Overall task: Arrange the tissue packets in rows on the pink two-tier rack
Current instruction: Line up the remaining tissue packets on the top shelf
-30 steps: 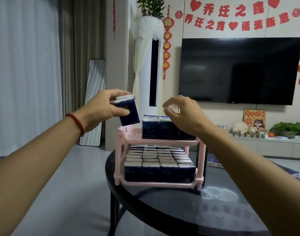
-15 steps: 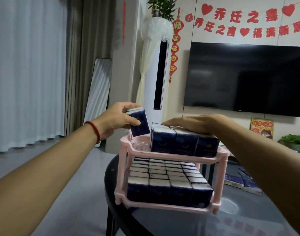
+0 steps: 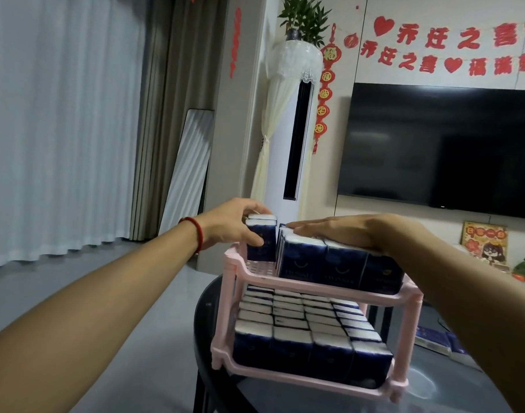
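The pink two-tier rack [image 3: 309, 286] stands on a dark round glass table [image 3: 452, 391]. Its lower tier is packed with rows of dark blue tissue packets [image 3: 300, 326]. A row of upright packets [image 3: 338, 266] fills the right part of the upper tier. My right hand [image 3: 341, 231] lies flat, palm down, on top of that row. My left hand [image 3: 234, 225] grips one more blue packet [image 3: 261, 242] and holds it upright in the gap at the upper tier's left end, its bottom down inside the tier.
More tissue packets [image 3: 437, 341] lie on the table to the right of the rack. Behind stand a tall white air conditioner [image 3: 288, 150], a wall TV [image 3: 440, 147] and grey curtains [image 3: 61, 126]. The table edge runs just left of the rack.
My left hand has lowered its packet from above the rack into the upper tier's left end. My right hand came down flat onto the upper row. The view has moved closer.
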{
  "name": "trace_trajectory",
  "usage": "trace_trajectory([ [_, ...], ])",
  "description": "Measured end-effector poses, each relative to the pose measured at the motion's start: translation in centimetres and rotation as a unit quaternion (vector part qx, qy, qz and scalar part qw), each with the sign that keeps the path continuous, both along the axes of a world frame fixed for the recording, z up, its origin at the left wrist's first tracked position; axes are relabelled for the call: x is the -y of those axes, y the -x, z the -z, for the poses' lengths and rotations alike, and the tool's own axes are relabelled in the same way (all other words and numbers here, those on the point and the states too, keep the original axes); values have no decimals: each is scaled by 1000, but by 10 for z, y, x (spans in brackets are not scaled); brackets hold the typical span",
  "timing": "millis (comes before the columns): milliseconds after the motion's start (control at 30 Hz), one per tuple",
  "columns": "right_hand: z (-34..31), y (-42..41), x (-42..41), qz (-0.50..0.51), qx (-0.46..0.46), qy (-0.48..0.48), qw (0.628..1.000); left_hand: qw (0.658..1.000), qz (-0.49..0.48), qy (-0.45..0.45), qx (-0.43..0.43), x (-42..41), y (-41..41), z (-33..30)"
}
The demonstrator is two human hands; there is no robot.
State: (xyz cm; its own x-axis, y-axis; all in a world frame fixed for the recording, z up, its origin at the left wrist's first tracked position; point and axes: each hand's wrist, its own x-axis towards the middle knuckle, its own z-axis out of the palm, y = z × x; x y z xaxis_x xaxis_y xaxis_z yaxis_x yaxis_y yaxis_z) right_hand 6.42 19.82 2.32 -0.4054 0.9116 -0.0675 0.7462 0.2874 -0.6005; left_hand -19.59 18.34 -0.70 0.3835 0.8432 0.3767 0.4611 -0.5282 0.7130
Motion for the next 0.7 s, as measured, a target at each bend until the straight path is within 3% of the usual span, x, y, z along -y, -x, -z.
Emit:
trace_trajectory([
  [433,6,3,0,8,36,-76,996,989,-2,-47,-140,-21,-4,0],
  [700,5,6,12,12,17,-63,998,986,9,-33,-166,-25,1,-6],
])
